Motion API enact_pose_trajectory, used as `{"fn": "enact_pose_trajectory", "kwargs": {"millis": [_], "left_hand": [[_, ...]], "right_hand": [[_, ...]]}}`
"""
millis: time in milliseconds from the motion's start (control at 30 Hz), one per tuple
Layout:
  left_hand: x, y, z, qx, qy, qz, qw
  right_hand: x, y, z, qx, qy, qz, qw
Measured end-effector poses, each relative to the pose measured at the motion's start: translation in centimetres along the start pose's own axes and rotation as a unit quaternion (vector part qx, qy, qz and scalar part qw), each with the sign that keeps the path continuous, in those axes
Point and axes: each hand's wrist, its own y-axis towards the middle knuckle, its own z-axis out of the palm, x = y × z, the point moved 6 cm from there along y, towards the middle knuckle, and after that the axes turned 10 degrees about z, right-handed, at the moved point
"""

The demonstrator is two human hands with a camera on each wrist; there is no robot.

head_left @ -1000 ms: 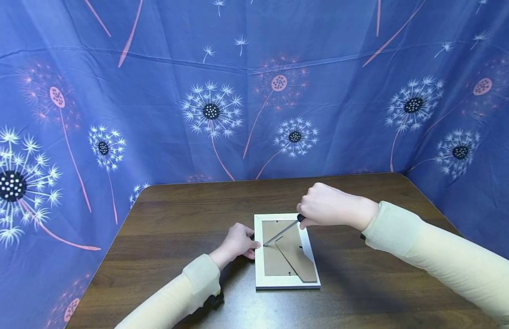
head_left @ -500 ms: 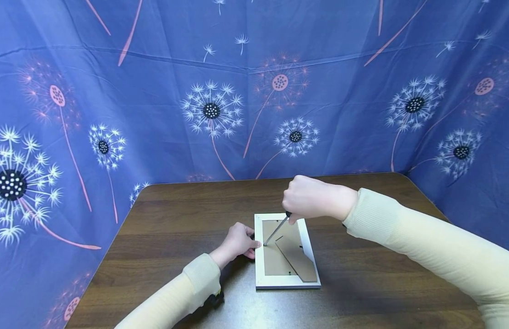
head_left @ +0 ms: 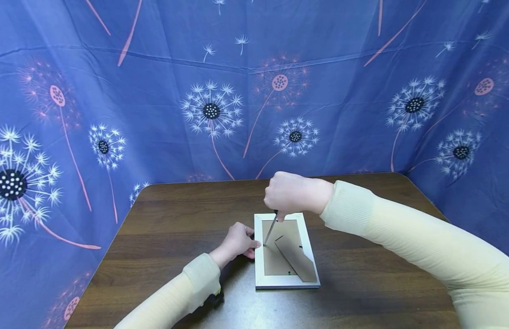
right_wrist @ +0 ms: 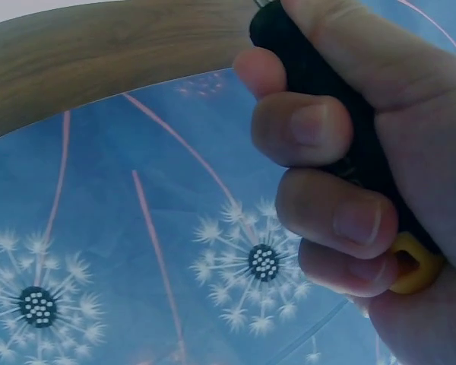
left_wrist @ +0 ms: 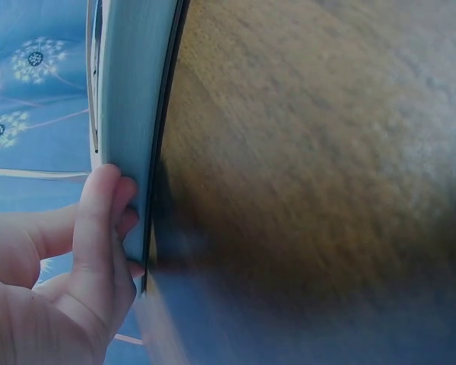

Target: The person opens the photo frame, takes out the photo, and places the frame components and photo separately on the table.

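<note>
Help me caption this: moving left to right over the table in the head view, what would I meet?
Left sleeve → left hand → picture frame → right sleeve.

We log a blue cloth (head_left: 246, 27) hanging behind the table, sweeping from 8 o'clock over 12 to past 3, lightly rumpled; a crease (head_left: 172, 60) crosses its upper part. Printed on it, we count dandelions: a large white dandelion with a black centre (head_left: 10, 185) near 9 o'clock, a faint coral dandelion (head_left: 280, 82) between 12 and 1, a smaller white dandelion (head_left: 295, 136) at 2. Coral streaks (head_left: 131, 34) at 11. Below, we note a brown wood-grained table (head_left: 176, 205), far corners rounded, a pale sheen (head_left: 233, 299) towards 6.
</note>
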Motion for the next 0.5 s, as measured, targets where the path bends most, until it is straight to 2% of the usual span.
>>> {"fn": "enact_pose_trajectory", "kwargs": {"millis": [267, 500], "left_hand": [[0.1, 0.1, -0.1, 0.01, 0.011, -0.018, 0.9997], [0.0, 0.0, -0.2, 0.013, 0.01, -0.011, 0.9998]], "right_hand": [[0.8, 1.5, -1.1, 0.041, -0.033, -0.019, 0.998], [0.9, 2.7, -1.4, 0.062, -0.042, -0.022, 0.997]]}}
